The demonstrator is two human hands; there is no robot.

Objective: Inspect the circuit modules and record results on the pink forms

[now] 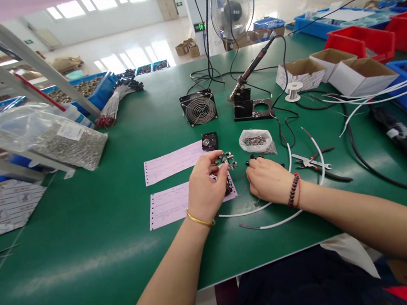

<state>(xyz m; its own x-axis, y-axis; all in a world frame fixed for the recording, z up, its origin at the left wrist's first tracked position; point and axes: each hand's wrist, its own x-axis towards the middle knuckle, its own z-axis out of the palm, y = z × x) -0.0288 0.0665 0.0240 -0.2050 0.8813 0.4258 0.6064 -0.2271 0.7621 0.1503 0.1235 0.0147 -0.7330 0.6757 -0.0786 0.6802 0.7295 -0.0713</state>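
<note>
Between the thumb and fingers of my left hand (208, 182) is a small electronic part (227, 160) with metal and dark bits. Beneath that hand lies a pink paper slip (169, 206), partly covered. My right hand (269, 178) is closed just to the right, its fingers curled down at a small black object (253, 157) whose shape is mostly hidden. A black square component (210, 142) sits on the end of another pink slip (170, 163). Behind my right hand stands an open plastic bag of small metal pieces (256, 140). White cables (284, 220) curve around my right wrist.
On the green table (88, 251) are a small fan (199, 108), a soldering iron in its stand (252, 71), a solder spool (294, 91), pliers (334, 172) and a black power tool (402, 135). A bag of metal parts (72, 141) lies left; red bins (363, 42) stand right.
</note>
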